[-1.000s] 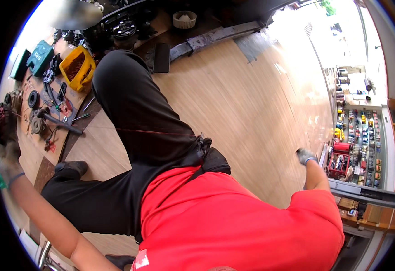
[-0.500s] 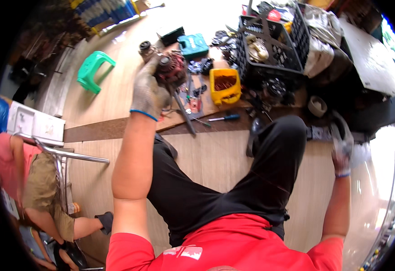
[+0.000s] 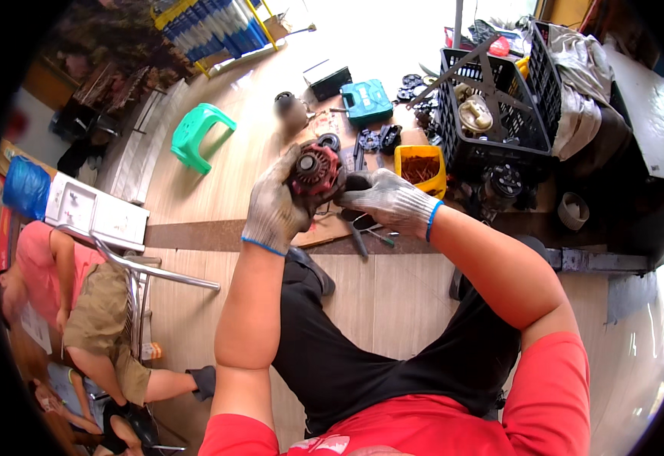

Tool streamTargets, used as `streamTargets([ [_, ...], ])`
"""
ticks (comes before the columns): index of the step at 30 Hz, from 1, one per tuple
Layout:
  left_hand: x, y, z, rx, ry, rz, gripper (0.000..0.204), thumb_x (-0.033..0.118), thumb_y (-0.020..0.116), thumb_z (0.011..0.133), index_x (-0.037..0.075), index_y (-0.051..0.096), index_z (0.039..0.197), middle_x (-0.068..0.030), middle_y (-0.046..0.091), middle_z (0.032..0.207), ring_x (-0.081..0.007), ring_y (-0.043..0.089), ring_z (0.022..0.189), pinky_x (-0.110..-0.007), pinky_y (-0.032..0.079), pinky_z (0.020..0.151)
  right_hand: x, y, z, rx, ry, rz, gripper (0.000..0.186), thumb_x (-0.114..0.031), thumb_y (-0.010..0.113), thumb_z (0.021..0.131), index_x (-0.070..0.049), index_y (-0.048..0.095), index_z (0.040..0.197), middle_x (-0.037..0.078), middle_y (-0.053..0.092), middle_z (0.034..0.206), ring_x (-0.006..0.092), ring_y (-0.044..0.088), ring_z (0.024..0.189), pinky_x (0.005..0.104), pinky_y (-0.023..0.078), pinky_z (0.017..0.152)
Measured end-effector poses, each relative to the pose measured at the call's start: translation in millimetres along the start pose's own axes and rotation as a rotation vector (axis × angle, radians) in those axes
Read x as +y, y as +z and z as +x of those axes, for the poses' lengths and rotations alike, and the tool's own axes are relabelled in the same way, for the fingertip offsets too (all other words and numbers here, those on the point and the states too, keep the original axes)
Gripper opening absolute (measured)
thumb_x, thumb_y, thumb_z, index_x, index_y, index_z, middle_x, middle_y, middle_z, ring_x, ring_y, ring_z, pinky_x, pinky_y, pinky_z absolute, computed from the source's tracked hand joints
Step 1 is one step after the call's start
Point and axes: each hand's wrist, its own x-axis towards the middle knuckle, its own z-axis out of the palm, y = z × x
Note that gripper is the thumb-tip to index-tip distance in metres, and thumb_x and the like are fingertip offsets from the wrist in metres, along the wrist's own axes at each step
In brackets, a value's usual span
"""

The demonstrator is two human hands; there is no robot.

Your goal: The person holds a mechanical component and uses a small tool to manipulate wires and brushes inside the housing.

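The grey-white-gloved left hand point(image 3: 272, 204), closed round a red-and-dark, round ribbed metal part point(image 3: 316, 168) ahead of the knees, should steady it for the likewise gloved right hand point(image 3: 394, 202), fingers curled alongside, grip indeterminable.

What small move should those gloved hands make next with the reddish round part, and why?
Perhaps the right hand should steady the right side of the reddish round part: the left hand grips its left side, and the right hand is right beside it, though whether it touches is unclear.
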Motion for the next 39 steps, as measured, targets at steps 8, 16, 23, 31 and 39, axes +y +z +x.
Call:
streamTargets([
  [8,8.6,0.4,0.5,0.082,0.073,0.086,0.033,0.026,0.053,0.104,0.000,0.056,0.124,-0.0196,0.067,0.112,-0.0325,0.072,0.095,-0.049,0.065,0.073,-18.3,-33.5,6.4,0.298,-0.096,-0.515,0.031,-0.032,0.056,0.098,-0.005,0.070,0.106,0.021,0.069,0.088,0.0362,0.069,0.079,0.0443,0.056,0.071],
  [16,-0.4,-28.4,24.2,0.098,0.163,0.056,0.036,0.028,0.051,0.105,0.000,0.056,0.127,-0.0206,0.066,0.122,-0.0355,0.069,0.104,-0.053,0.061,0.086,-34.5,0.3,-36.4,0.158,-0.317,-0.884,0.023,-0.030,0.062,0.096,-0.012,0.069,0.108,0.016,0.072,0.090,0.0354,0.071,0.082,0.0449,0.057,0.071],
  [23,0.6,-10.1,15.9,0.108,0.129,-0.062,0.042,0.033,0.051,0.105,-0.002,0.056,0.128,-0.0224,0.065,0.121,-0.0380,0.068,0.105,-0.055,0.059,0.088,-9.6,15.9,-36.2,0.121,-0.011,-1.155,0.019,-0.027,0.061,0.092,-0.014,0.070,0.103,0.015,0.073,0.090,0.0338,0.073,0.086,0.0468,0.059,0.070],
  [31,6.1,-12.0,2.6,0.043,0.046,0.105,0.039,0.029,0.053,0.104,-0.003,0.055,0.125,-0.0212,0.067,0.116,-0.0349,0.070,0.101,-0.052,0.062,0.085,-14.9,-58.7,-28.7,0.467,0.296,-1.263,0.027,-0.037,0.054,0.100,-0.014,0.068,0.103,0.013,0.073,0.094,0.0334,0.072,0.086,0.0473,0.058,0.073],
  [39,1.1,-13.9,1.5,0.131,0.274,0.589,0.038,0.025,0.061,0.101,-0.003,0.057,0.125,-0.0163,0.067,0.113,-0.0257,0.071,0.099,-0.039,0.064,0.079,-33.8,-72.5,-50.9,0.657,0.119,-1.429,0.026,-0.031,0.055,0.102,-0.008,0.066,0.108,0.013,0.071,0.087,0.0298,0.072,0.079,0.0422,0.058,0.066],
])
